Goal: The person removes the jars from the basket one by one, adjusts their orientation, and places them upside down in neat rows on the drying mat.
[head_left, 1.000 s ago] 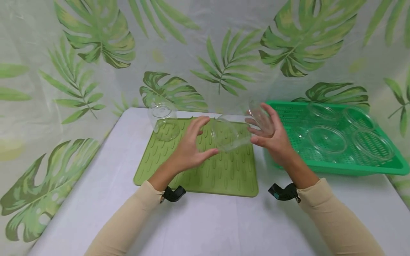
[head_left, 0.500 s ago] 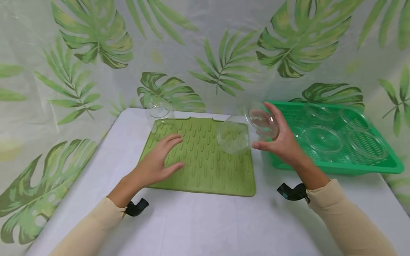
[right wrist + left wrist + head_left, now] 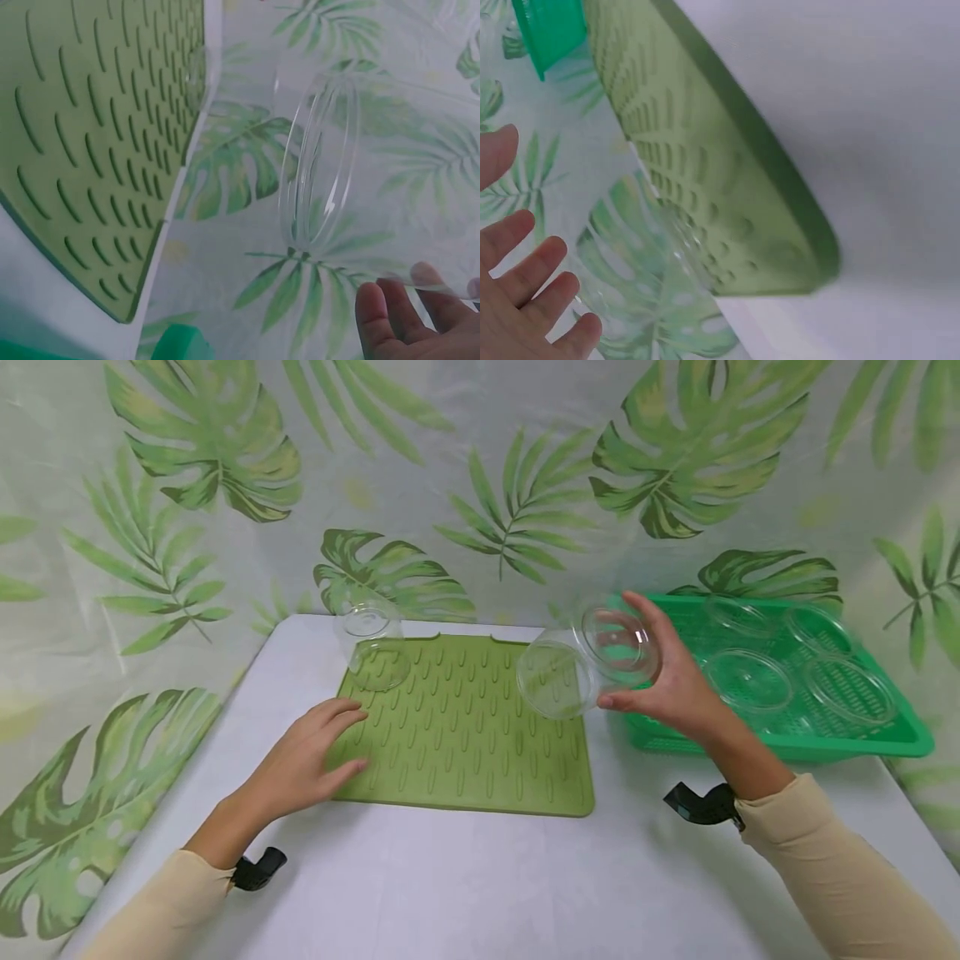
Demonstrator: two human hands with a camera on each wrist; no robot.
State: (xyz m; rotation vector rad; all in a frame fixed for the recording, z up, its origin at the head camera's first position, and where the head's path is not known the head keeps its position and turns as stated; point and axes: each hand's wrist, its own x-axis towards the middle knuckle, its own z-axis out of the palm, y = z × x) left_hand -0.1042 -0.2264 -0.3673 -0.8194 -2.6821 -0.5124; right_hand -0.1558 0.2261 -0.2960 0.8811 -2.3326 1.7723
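Observation:
My right hand (image 3: 671, 681) grips a clear plastic cup (image 3: 557, 681) from its right side, thumb below and fingers above and behind. The cup is tilted over the right part of a green ribbed mat (image 3: 465, 752), its mouth facing down and left. In the right wrist view, the held cup's rim (image 3: 319, 180) points left, with the fingertips (image 3: 371, 304) under its wall. Another clear cup (image 3: 381, 664) stands upside down at the mat's back left corner. My left hand (image 3: 303, 760) hovers by the mat's left front, fingers spread and holding nothing.
At the right stands a green slotted basket (image 3: 810, 747) with several clear cups (image 3: 750, 681) in it. A white cloth (image 3: 480, 885) covers the table. Behind hangs a leaf-patterned curtain (image 3: 390, 468).
My left hand has moved away from the held cup, left and toward me, to the mat's left edge. My right hand has shifted slightly right and turned the cup's base more toward me.

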